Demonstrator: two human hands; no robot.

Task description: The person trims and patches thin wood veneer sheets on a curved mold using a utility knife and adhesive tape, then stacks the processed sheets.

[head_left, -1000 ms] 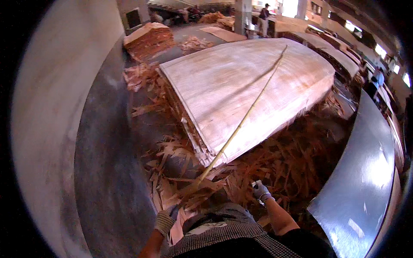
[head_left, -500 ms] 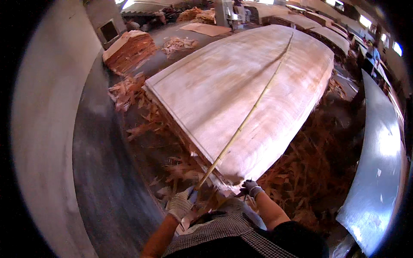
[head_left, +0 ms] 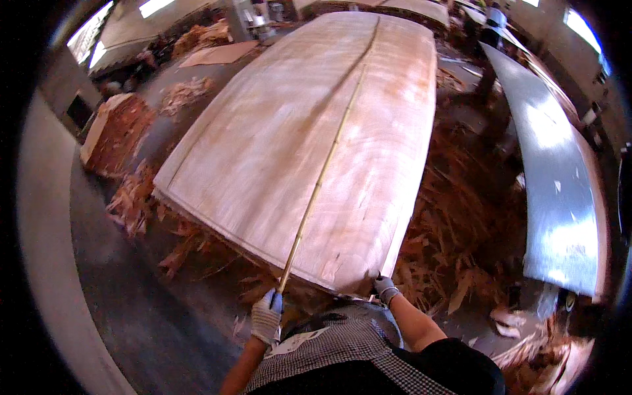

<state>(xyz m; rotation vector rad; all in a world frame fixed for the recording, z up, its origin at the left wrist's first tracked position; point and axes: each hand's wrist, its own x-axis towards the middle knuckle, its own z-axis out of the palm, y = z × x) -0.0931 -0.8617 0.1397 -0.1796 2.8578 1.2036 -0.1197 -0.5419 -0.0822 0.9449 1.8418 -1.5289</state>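
My left hand (head_left: 266,317), in a pale knit glove with bluish fingertips, is closed round the near end of a long, thin bamboo pole (head_left: 322,172). The pole stretches away over a broad, pale wood veneer sheet (head_left: 250,158) on top of a low stack, and its shadow falls to its left. At the sheet's near right corner, my gloved right hand (head_left: 385,288) is closed on the edge. Its fingertips are partly hidden, and the corner beside them looks darker and slightly creased.
Torn veneer scraps (head_left: 454,230) cover the floor right of the stack. A shiny metal-topped table (head_left: 559,178) stands farther right. A reddish veneer bundle (head_left: 118,135) and a pale wall (head_left: 46,263) are on the left. Another person (head_left: 494,26) stands far right.
My view has swung to the right, so the stack sits farther left. Both hands keep their holds; the pole now appears steeper in the picture, and the near corner looks flatter.
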